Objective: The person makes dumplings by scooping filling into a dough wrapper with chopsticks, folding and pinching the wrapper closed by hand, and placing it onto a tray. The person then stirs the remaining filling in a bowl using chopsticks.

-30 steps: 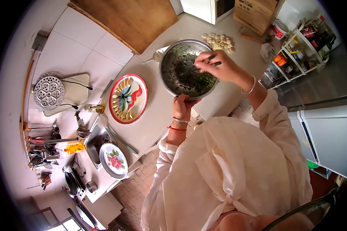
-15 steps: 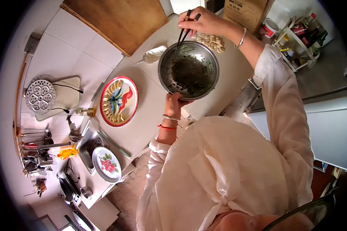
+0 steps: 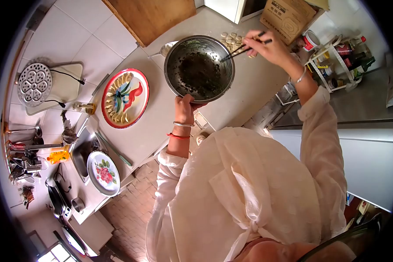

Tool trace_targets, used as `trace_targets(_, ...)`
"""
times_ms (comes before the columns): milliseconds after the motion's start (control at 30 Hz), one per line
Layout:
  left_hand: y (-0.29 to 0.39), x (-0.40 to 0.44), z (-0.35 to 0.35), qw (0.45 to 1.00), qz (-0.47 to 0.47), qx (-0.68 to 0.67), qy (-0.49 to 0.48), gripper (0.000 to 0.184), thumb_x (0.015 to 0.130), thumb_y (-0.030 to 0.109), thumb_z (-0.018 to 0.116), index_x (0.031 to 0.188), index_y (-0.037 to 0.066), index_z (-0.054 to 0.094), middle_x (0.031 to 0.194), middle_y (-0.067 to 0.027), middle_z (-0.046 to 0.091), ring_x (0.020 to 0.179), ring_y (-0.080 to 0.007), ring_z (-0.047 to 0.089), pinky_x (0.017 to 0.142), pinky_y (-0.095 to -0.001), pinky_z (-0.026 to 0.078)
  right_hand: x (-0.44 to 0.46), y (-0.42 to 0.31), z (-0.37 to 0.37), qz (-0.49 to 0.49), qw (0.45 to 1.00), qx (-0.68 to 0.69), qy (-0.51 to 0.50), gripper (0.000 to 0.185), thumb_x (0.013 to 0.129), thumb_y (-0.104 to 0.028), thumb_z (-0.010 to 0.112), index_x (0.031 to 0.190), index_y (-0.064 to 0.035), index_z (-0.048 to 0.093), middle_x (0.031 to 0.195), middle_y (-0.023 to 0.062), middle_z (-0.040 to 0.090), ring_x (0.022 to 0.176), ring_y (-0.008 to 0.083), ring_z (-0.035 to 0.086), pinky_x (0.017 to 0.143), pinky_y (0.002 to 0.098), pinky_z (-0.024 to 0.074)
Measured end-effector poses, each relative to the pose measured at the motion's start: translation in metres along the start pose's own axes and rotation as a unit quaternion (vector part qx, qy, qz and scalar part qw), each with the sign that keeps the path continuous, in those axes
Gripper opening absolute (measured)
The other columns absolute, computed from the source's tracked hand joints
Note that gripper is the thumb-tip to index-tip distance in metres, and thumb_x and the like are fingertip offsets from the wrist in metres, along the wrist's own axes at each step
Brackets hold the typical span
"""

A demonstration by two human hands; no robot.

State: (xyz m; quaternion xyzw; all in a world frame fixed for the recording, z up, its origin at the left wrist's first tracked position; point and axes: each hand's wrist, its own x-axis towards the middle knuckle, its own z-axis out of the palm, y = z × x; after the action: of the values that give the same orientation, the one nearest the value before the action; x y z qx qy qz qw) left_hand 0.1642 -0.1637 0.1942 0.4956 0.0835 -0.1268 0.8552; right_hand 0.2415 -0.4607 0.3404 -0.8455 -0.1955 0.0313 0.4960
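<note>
With fingers closed on its near rim, my left hand (image 3: pixel 185 109) holds a steel mixing bowl (image 3: pixel 172 81). Dark green chopped filling (image 3: pixel 198 74) lies in the bottom and clings to the walls. My right hand (image 3: pixel 266 47) grips a pair of dark chopsticks (image 3: pixel 240 53), whose tips reach the bowl's right inner wall. Just behind that hand, small pale dough pieces (image 3: pixel 232 39) sit on the counter. Left of the bowl, a red-rimmed oval platter (image 3: pixel 137 107) carries a curved row of dumplings (image 3: pixel 110 102). A spoon or scoop of white flour (image 3: pixel 167 48) is partly hidden behind the bowl.
A wooden board (image 3: pixel 155 19) leans at the back. A cardboard box (image 3: pixel 288 17) and a bottle rack (image 3: pixel 336 63) stand at the right. At lower left, a floral plate (image 3: pixel 113 185) rests over the sink (image 3: pixel 81 155), near hanging utensils (image 3: pixel 26 148).
My right hand has swung right, taking the chopsticks from the bowl's back left rim to its right side. The camera view has shifted, and the bowl appears slightly farther up and left.
</note>
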Motion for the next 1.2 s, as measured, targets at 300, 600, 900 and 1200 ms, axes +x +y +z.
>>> trace_targets(300, 0.0, 0.003, 0.008, 1.0, 0.003, -0.026, 0.013, 0.031, 0.082, 0.004, 0.041, 0.1, -0.02, 0.051, 0.1, -0.0274, 0.063, 0.085, -0.0403, 0.069, 0.077, -0.0501, 0.062, -0.019, 0.0, 0.015, -0.101, 0.989, 0.051, 0.091, 0.021, 0.096, -0.011, 0.059, 0.097, 0.0072, 0.068, 0.089, 0.0101, 0.07, 0.079, 0.0159, 0.069, 0.067, 0.0241, 0.0543)
trace_targets(600, -0.005, 0.008, -0.004, 0.997, 0.021, -0.075, 0.001, 0.039, 0.082, 0.003, 0.041, 0.115, -0.018, 0.048, 0.108, -0.026, 0.063, 0.091, -0.039, 0.068, 0.08, -0.0489, 0.061, -0.033, -0.011, 0.033, -0.137, 0.987, 0.051, 0.061, 0.013, 0.095, -0.002, 0.057, 0.096, 0.0085, 0.064, 0.088, 0.0089, 0.068, 0.076, 0.0159, 0.069, 0.066, 0.0258, 0.0568)
trace_targets(900, -0.001, 0.011, 0.008, 0.992, -0.008, -0.126, -0.026, 0.042, 0.081, 0.001, 0.041, 0.119, -0.016, 0.047, 0.11, -0.0252, 0.063, 0.093, -0.0366, 0.068, 0.079, -0.0461, 0.061, 0.01, -0.011, 0.063, -0.25, 0.937, -0.109, 0.22, 0.004, 0.089, -0.004, 0.067, 0.092, -0.0023, 0.065, 0.083, 0.0053, 0.068, 0.066, 0.0128, 0.063, 0.057, 0.0261, 0.0479)
trace_targets(1200, -0.004, 0.015, 0.002, 0.995, -0.013, -0.096, -0.022, 0.043, 0.081, 0.002, 0.042, 0.119, -0.016, 0.047, 0.111, -0.0244, 0.063, 0.093, -0.0359, 0.068, 0.077, -0.0449, 0.062, 0.0, -0.026, 0.058, -0.128, 0.991, 0.012, 0.025, 0.015, 0.092, -0.017, 0.067, 0.101, -0.0055, 0.07, 0.095, 0.0037, 0.071, 0.083, 0.0133, 0.067, 0.07, 0.0287, 0.0539)
